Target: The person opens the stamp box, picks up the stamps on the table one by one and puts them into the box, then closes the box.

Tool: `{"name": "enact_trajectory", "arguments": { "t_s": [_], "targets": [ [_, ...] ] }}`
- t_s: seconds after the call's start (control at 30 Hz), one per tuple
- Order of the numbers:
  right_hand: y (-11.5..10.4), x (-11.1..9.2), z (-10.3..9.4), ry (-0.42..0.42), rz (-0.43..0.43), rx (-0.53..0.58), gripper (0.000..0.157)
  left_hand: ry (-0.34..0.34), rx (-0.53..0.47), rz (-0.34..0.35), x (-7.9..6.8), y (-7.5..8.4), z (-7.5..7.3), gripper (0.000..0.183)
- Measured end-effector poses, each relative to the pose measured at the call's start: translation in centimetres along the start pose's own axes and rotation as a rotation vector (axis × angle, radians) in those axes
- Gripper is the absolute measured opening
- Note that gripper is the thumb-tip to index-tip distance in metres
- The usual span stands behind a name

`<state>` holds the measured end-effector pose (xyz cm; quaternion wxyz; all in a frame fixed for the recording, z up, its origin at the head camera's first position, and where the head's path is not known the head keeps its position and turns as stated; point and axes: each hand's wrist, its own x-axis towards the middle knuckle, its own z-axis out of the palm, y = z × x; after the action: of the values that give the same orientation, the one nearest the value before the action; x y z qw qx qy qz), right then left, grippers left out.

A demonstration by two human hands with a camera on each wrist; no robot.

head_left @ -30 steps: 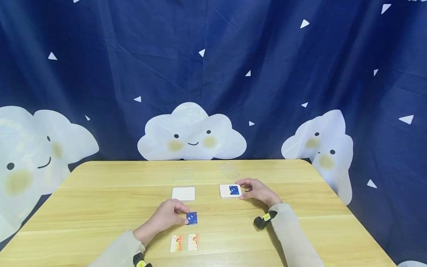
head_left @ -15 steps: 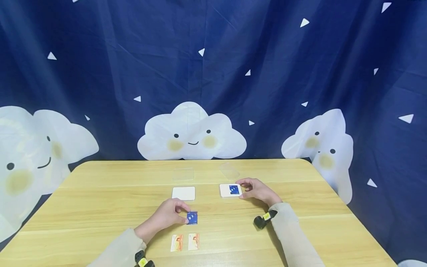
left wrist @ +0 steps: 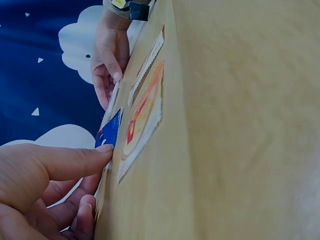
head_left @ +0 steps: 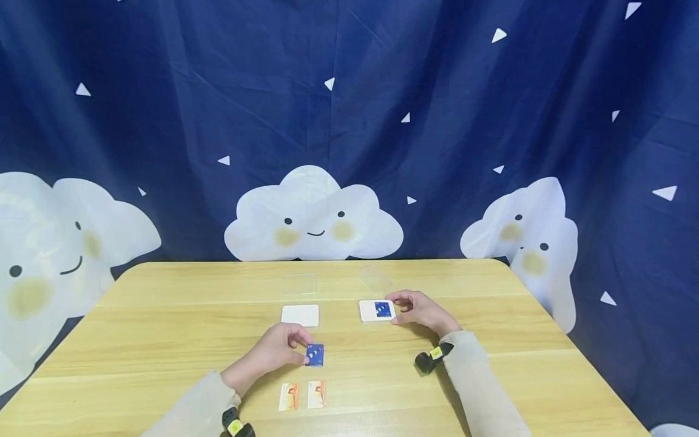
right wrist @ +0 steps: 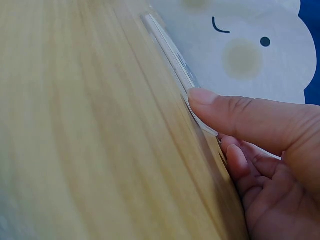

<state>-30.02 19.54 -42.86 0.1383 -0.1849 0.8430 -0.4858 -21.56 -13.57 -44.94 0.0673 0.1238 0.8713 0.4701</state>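
Note:
Between thumb and fingers, my left hand [head_left: 275, 348] pinches a blue postage stamp [head_left: 315, 355] printed with white moon shapes. In the left wrist view the thumb tip covers a corner of this stamp [left wrist: 111, 131]. My right hand [head_left: 420, 311] grips the right end of a thin white flat box [head_left: 368, 311], thumb on the near edge and fingers behind. On top of that box, at its right side, lies another blue stamp [head_left: 382, 309]. The right wrist view shows the thumb [right wrist: 210, 102] along the box's edge, the far fingers partly hidden.
A second white flat box [head_left: 300, 315] lies left of the held one. Behind them are two clear plastic covers, one straight [head_left: 300, 284], one angled [head_left: 375, 279]. Two orange-and-white stamps [head_left: 289, 397] lie near the front. A blue cloud-print curtain [head_left: 437, 121] hangs behind the table.
My left hand and its blue stamp have shifted very slightly up and to the right, and the stamp looks a little more tilted up. The right hand keeps its hold on the box.

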Motion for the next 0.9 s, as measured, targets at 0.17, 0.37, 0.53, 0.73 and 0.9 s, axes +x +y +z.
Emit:
{"name": "enact_trajectory", "arguments": {
  "t_s": [0.17, 0.37, 0.53, 0.73, 0.9],
  "targets": [
    [0.1, 0.1, 0.0, -0.001, -0.002, 0.007, 0.051, -0.006, -0.013, 0.015, 0.0, 0.0, -0.1, 0.028],
    [2.7, 1.3, -0.1, 0.002, -0.004, 0.011, 0.052, 0.008, -0.017, 0.018, 0.1, -0.1, -0.1, 0.023],
    [3.2, 1.6, -0.1, 0.014, 0.01, -0.006, 0.053, 0.022, -0.046, 0.01, 0.1, -0.1, -0.1, 0.017],
    [3.0, 1.5, 0.0, 0.035, 0.032, -0.023, 0.053, 0.031, -0.074, 0.005, 0.0, 0.0, 0.0, 0.013],
    [2.9, 1.5, 0.1, 0.035, 0.031, -0.01, 0.052, 0.042, -0.065, -0.007, 0.0, 0.1, 0.0, 0.012]
  ]
}}
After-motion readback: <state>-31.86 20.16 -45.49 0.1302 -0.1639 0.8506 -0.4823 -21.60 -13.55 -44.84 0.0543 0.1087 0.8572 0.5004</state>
